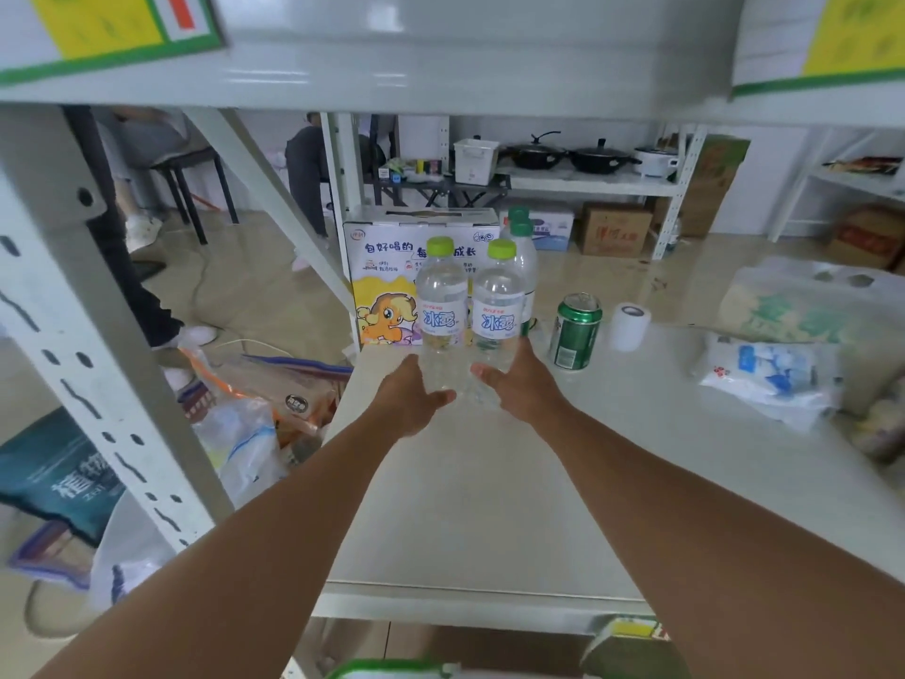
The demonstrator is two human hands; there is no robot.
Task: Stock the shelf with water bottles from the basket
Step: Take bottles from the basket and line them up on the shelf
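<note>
Bottle one [442, 311], clear with a lime cap, stands upright near the back left corner of the shelf [489, 507]. We find the left hand [410, 401] low on its body, grip clamped round it, thumb across the front. Just beside it on the right is bottle two [495, 313], of the same kind and also upright. The right hand [521, 387] has its grip clamped on the lower part. We cannot tell whether either base rests on the shelf. Just behind bottle two stand two more bottles [524, 259] with darker green caps. To the right we note a green can [574, 330], upright, then a white roll [630, 325], and farther right a white-and-blue bag [774, 379]. Beyond the shelf's back left corner is a printed carton [384, 281].
</note>
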